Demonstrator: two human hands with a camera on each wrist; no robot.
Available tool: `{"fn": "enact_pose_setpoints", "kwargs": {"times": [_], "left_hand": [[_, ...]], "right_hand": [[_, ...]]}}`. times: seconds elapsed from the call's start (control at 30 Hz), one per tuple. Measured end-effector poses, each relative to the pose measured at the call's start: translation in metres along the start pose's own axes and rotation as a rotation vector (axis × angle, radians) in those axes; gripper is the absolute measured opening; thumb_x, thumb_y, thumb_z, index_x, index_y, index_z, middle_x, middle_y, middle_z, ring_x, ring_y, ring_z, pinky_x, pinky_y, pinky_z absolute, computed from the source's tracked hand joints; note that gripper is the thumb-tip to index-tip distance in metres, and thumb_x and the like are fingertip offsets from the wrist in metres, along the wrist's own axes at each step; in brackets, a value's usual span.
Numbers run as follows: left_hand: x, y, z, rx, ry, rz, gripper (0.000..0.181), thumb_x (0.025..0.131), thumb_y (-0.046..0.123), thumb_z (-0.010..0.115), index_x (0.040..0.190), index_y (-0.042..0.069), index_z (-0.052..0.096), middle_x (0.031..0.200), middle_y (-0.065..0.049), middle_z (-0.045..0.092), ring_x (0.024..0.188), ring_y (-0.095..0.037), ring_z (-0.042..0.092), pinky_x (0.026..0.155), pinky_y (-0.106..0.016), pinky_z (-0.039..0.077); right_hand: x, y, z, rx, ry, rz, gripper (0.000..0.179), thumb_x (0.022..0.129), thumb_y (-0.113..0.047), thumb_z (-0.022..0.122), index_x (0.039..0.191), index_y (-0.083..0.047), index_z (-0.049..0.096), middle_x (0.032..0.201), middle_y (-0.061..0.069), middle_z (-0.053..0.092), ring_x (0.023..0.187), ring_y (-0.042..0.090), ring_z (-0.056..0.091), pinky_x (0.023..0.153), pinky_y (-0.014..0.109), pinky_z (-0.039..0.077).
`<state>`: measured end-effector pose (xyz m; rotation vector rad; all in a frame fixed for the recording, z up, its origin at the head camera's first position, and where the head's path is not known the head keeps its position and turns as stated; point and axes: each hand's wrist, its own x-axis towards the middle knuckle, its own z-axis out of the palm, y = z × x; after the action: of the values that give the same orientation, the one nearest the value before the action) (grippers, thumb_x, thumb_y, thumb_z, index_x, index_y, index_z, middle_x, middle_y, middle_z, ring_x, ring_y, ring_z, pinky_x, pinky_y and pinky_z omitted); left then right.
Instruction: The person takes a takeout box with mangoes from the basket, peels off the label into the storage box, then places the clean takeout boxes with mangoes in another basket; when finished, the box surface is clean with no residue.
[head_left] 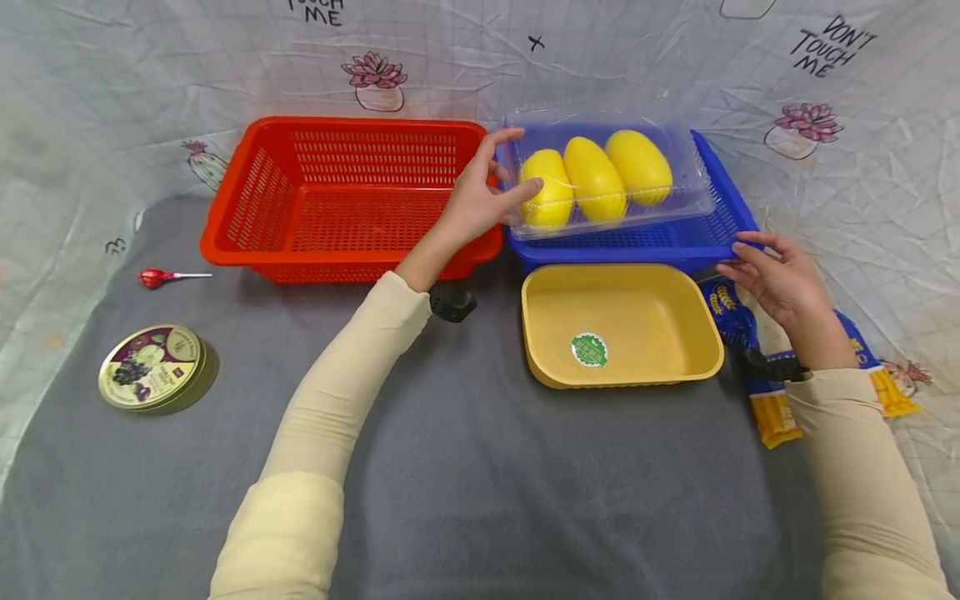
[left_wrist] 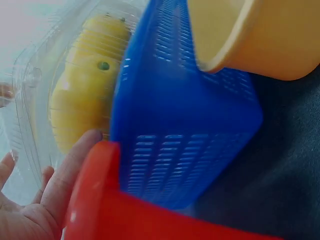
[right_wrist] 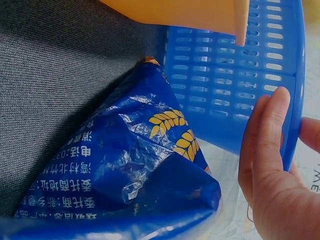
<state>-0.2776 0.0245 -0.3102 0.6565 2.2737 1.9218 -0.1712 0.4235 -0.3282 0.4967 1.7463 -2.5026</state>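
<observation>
A clear plastic box (head_left: 693, 179) with three yellow, mango-like fruits (head_left: 594, 177) lies slightly tilted over the blue basket (head_left: 720, 187). At the box's left end, my left hand (head_left: 483, 187) holds it, the thumb in front and the other fingers spread behind. In the left wrist view the thumb (left_wrist: 75, 162) lies against the box wall, beside the red basket's rim. My right hand (head_left: 783, 279) pinches the blue basket's front right corner. The right wrist view shows the fingers (right_wrist: 267, 130) on the outside of the basket's rim and the thumb on the other side.
The red basket (head_left: 352, 271) stands left of the blue one. In front sits a yellow tray (head_left: 645, 329). Blue and orange food packets (head_left: 776, 417) lie under the right forearm. A red lollipop (head_left: 153, 277) and a round tin (head_left: 153, 367) are at the left.
</observation>
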Motion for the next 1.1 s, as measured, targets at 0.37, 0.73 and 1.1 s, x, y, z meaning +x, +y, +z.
{"fn": "enact_pose_setpoints", "kwargs": {"times": [0.37,0.73,1.1], "left_hand": [[0.009,-0.003,0.018,0.068,-0.035,-0.029,0.069,0.089,0.033,0.070,0.148,0.026,0.035,0.102,-0.010,0.042,0.068,-0.019,0.049,0.062,-0.032,0.058],[0.026,0.002,0.029,0.227,-0.071,-0.117,0.072,0.089,0.042,0.067,0.150,0.029,0.031,0.110,-0.010,0.042,0.079,-0.018,0.051,0.067,-0.031,0.058],[0.036,0.004,0.051,0.372,-0.096,-0.233,0.076,0.091,0.046,0.063,0.154,0.030,0.023,0.156,-0.011,0.025,0.133,-0.023,0.038,0.084,-0.027,0.055]], "right_hand": [[-0.003,0.000,0.000,-0.023,0.011,0.010,0.028,0.088,-0.001,0.067,0.115,-0.006,0.059,0.088,0.008,0.061,0.074,0.022,0.070,0.072,0.029,0.058],[-0.002,-0.002,0.001,-0.050,0.022,0.015,0.028,0.088,-0.003,0.067,0.115,-0.009,0.059,0.085,0.009,0.063,0.074,0.021,0.071,0.072,0.028,0.058],[-0.003,-0.002,0.002,-0.053,0.015,0.014,0.027,0.089,-0.004,0.067,0.114,-0.008,0.060,0.084,0.010,0.067,0.073,0.021,0.072,0.070,0.028,0.058]]}}
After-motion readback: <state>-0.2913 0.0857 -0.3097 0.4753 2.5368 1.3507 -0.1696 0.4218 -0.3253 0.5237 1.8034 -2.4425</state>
